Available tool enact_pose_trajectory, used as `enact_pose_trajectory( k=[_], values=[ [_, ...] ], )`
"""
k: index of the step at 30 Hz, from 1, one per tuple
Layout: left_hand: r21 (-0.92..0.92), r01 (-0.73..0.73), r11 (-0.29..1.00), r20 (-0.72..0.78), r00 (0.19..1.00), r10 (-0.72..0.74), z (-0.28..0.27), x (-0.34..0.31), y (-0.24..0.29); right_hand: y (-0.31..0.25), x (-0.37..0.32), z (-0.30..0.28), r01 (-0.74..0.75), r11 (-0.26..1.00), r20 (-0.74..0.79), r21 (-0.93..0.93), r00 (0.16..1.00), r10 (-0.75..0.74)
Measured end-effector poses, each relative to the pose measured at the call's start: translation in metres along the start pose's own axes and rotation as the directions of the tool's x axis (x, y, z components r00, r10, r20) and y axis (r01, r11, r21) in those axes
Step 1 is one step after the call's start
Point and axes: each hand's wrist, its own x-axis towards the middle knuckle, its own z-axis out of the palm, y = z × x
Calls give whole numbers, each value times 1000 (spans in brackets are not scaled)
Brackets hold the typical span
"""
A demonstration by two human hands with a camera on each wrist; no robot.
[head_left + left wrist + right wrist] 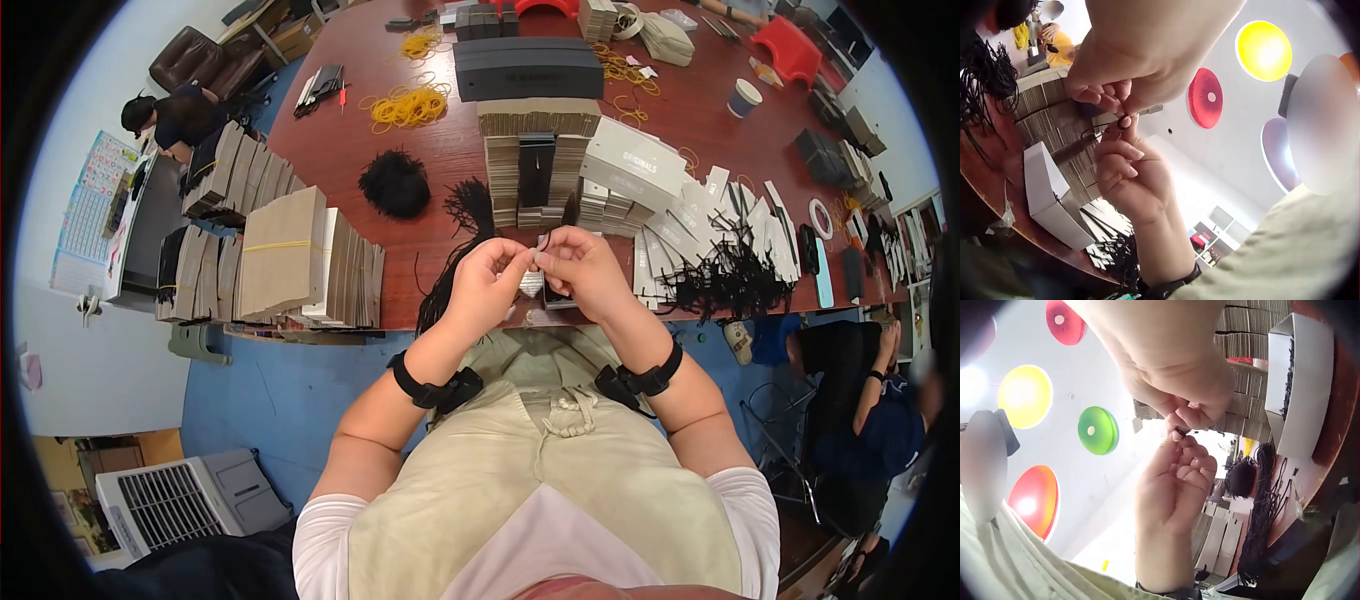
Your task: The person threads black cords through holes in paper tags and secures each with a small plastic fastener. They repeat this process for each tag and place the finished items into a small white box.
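Above the table's front edge, the fingertips of the left hand (487, 284) and the right hand (586, 276) meet. Both pinch a small piece of thin black cord (1124, 122), which shows as a loop in the left wrist view. Its ends are partly hidden by the fingers. In the right wrist view a dark bit of it (1180, 432) sits between thumb and fingertips. A bundle of long black cords (1261, 509) hangs beside the left hand, over the table edge. Below the hands stands an open white box (1315, 387) with black pieces inside.
Stacked grey-brown cards (500, 150) stand behind the hands under a dark box (530, 70). More card stacks (280, 250) are at left, near a black cord ball (394, 184) and yellow bands (408, 106). White tags with black cords (725, 270) lie right. Other people sit at both sides.
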Motion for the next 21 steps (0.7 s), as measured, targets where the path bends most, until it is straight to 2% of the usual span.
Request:
enact_pose_trajectory(
  k=[3,5,7,10,13,15,19,21],
  values=[
    [251,-180,951,0,983,186,1,0,7,-4,-1,1,-132,950,76,283,990,115],
    [438,-343,831,48,932,359,0,2,12,-2,2,-5,-191,949,100,250,980,171],
    [605,-515,607,147,822,550,-2,3,13,-3,4,-9,-226,948,101,224,973,208],
    [558,-614,559,205,754,624,-3,3,13,-5,4,-13,-233,953,77,194,972,222],
    [534,-606,590,204,769,606,-6,1,15,-5,5,-14,-202,961,66,187,979,193],
    [471,-516,715,143,845,516,-8,-2,13,-4,6,-14,-159,961,53,224,987,151],
    [216,-282,935,73,959,272,-15,0,2,-5,7,-15,-111,979,48,170,993,105],
    [24,-58,998,110,992,55,-17,-1,3,-7,5,-10,-80,990,34,118,996,77]
  ],
)
